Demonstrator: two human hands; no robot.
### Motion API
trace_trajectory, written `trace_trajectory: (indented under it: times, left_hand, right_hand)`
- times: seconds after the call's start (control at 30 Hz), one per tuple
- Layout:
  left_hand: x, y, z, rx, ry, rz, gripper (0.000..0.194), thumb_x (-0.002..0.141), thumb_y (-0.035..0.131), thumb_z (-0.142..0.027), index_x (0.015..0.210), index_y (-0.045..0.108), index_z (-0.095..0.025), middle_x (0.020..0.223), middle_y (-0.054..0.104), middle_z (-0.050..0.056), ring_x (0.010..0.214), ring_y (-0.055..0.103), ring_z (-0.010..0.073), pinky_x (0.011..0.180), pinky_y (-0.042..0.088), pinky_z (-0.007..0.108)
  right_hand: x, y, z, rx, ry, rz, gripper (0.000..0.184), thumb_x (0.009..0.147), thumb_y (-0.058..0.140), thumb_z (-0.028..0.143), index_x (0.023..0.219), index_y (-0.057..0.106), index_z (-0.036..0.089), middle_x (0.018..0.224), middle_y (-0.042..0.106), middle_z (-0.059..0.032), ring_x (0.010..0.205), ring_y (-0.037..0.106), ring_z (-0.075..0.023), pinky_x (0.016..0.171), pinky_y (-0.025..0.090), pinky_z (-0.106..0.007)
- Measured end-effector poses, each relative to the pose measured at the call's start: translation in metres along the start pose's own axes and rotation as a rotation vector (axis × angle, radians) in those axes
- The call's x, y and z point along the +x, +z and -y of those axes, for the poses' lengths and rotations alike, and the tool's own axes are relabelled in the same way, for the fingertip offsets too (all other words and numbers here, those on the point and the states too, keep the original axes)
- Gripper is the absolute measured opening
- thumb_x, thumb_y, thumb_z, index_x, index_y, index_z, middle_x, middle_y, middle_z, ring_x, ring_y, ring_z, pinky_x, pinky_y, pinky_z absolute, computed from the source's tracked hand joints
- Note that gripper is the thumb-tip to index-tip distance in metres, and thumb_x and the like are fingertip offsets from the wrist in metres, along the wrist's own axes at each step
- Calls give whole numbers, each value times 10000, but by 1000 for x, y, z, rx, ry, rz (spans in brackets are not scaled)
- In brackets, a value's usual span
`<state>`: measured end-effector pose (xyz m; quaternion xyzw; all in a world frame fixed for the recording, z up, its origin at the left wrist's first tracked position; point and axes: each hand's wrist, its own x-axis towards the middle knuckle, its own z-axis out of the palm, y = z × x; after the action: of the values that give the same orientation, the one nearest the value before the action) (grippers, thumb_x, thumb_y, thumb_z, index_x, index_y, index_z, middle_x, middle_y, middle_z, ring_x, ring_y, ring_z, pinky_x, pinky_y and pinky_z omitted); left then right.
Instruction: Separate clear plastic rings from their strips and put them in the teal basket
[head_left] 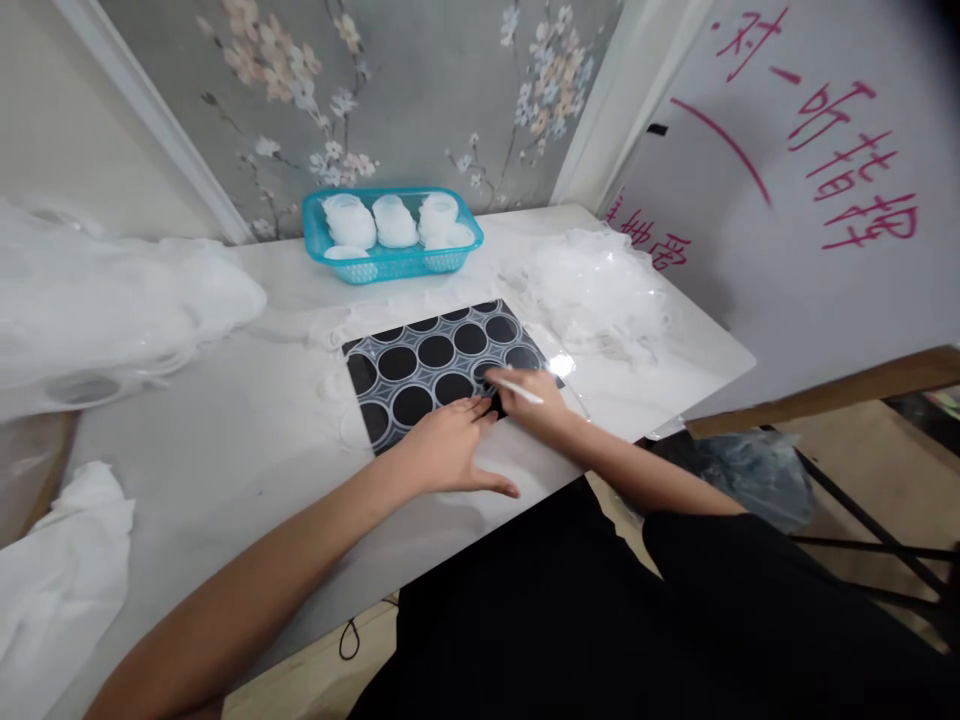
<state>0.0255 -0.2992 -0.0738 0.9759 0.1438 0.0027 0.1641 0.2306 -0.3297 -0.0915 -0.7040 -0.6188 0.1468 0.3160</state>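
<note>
A black sheet [397, 364] lies on the white table under a clear film patterned with rows of rings. My left hand [450, 445] rests with fingers stretched over the sheet's near edge, thumb spread out toward me. Closed around a slim white pen-like tool [523, 391], my right hand [531, 400] is at the near right part of the sheet, just beside the left fingertips. The tool's tip is hidden and blurred, so I cannot tell its exact kind.
A blue plastic basket [394, 268] with stacks of white translucent discs stands behind the sheet. Crumpled clear film [600, 285] is heaped to the right, and a large translucent pile [112, 300] fills the left. A whiteboard [810, 290] with red writing leans at the right.
</note>
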Motion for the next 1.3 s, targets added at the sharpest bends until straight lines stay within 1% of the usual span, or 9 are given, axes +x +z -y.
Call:
trace_trajectory:
  times: [0.1,0.17,0.3,0.47,0.83,1.03,1.13,1.2,1.3]
  left_hand:
    - [-2,-2,0,-1,-7,22,1111,641,362,-887,1386,418,-64,1470,351,202,1372,324,292,1128,239,376]
    - [-4,-2,-3,13,16,17,1054,685,357,-859,1381,428,-70,1480,331,197,1383,302,295,1133,229,386]
    - [-12,-3,-15,90,24,-67,891,803,343,-753,1348,468,-59,1462,362,202,1373,321,302,1133,246,411]
    - [-35,-2,-21,195,-97,-65,918,809,285,-758,1319,492,-22,1400,437,239,1312,412,336,1107,299,434]
    - [-47,17,-7,167,-75,-97,925,825,230,-748,1336,461,-11,1412,419,249,1330,388,325,1124,262,413]
    - [-46,6,-7,3,-143,-33,1039,728,292,-843,1402,384,-58,1443,399,204,1339,376,315,1115,278,401]
    - [-47,1,-5,-80,-168,-21,1107,639,368,-888,1404,392,-88,1447,403,187,1330,389,319,1093,312,401]
    - [-47,-2,-3,-124,-181,-1,1095,609,393,-897,1375,441,-115,1452,403,168,1333,388,309,1087,321,398]
    - [-49,-5,1,-167,-201,22,1081,603,397,-899,1365,456,-134,1462,393,145,1344,376,293,1087,322,391]
  right_hand:
    - [50,-38,-8,-81,135,-458,264,865,456,153,887,717,120,904,717,-100,884,657,-217,863,446,-349]
    - [68,-51,-2,-66,147,-564,307,901,421,205,946,700,86,903,708,-117,872,649,-215,843,445,-358]
    - [42,-20,24,246,-52,-228,187,837,576,282,836,724,167,828,724,-40,810,664,-206,741,506,-303]
    - [-8,33,34,423,-19,153,159,797,641,301,846,734,182,828,739,-44,772,681,-207,709,529,-306]
    - [-11,32,31,426,-47,214,170,798,639,327,857,734,199,855,738,-48,787,683,-214,703,531,-315]
    - [-35,42,32,163,-293,130,218,870,527,234,951,728,215,1005,732,-47,917,689,-207,821,527,-300]
    - [-19,41,25,-44,-392,190,284,835,528,179,1052,703,234,1032,724,-41,895,686,-213,802,518,-298]
    - [15,28,18,-120,-365,146,277,814,543,179,1037,703,221,959,733,-48,869,681,-222,777,510,-302]
    - [75,0,13,-58,-39,-402,277,887,441,215,905,713,165,846,724,-72,833,670,-225,781,503,-354]
